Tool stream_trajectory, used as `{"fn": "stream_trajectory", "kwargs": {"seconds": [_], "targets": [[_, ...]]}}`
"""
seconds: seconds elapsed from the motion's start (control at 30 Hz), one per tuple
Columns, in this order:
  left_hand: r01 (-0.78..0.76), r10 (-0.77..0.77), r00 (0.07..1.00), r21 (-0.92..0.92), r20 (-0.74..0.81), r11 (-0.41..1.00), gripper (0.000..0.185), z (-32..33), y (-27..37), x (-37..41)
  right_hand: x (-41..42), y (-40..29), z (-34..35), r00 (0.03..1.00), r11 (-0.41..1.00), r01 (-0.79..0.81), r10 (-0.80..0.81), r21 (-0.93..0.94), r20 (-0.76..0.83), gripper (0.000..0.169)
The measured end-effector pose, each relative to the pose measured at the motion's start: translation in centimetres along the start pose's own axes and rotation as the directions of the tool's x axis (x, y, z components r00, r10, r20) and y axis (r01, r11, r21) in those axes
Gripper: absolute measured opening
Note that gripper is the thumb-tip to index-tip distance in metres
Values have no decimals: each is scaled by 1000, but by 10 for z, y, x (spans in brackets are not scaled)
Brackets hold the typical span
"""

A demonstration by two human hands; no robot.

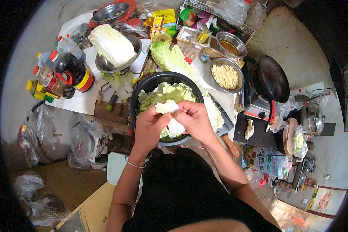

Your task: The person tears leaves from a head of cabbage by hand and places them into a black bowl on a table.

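Both my left hand (150,124) and my right hand (195,119) pinch a piece of napa cabbage leaf (175,126) between thumbs and fingers, the two thumbs close together. Below them is a dark round pot (135,98) holding loose pieces of cabbage leaf (177,90). Just right of the pot, more cabbage leaf (213,113) lies on a white cutting board, partly over the blade of a kitchen knife with a wooden handle (230,145). Behind the pot rests a large green-edged cabbage leaf (174,58).
At the left, a cabbage head (111,45) sits in a metal bowl (103,66) near several sauce bottles (75,71). To the right stand a bowl of pale strips (224,76), a bowl of amber liquid (231,47) and a frying pan with a red handle (274,78). Yellow-handled scissors (137,78) lie left of the pot.
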State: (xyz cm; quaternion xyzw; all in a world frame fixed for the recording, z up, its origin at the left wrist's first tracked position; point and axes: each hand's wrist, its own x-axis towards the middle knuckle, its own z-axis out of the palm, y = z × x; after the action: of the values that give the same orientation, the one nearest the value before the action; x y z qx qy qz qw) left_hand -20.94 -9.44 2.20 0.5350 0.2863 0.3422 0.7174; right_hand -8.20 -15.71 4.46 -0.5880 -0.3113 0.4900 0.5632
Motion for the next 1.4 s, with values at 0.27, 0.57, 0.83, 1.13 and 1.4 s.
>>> {"fn": "stream_trajectory", "kwargs": {"seconds": [0.27,0.57,0.83,1.13,1.4], "targets": [[-16,1,956,-51,-293,999,18,-38,9,2,-5,-1,-32,995,972,91,-77,217,-68,9],[-387,399,892,818,214,426,50,-36,21,20,-3,-3,-39,870,751,305,-470,-585,-148,29],[-506,-2,857,840,516,195,40,-27,-30,51,-20,45,-51,832,423,292,-554,-858,10,44],[-314,-262,903,939,340,138,52,-34,-73,67,-22,52,-49,827,403,295,-563,-866,20,37],[-350,-314,883,935,350,60,51,-10,-13,59,35,20,-102,850,846,292,-443,-446,-284,14]]}}
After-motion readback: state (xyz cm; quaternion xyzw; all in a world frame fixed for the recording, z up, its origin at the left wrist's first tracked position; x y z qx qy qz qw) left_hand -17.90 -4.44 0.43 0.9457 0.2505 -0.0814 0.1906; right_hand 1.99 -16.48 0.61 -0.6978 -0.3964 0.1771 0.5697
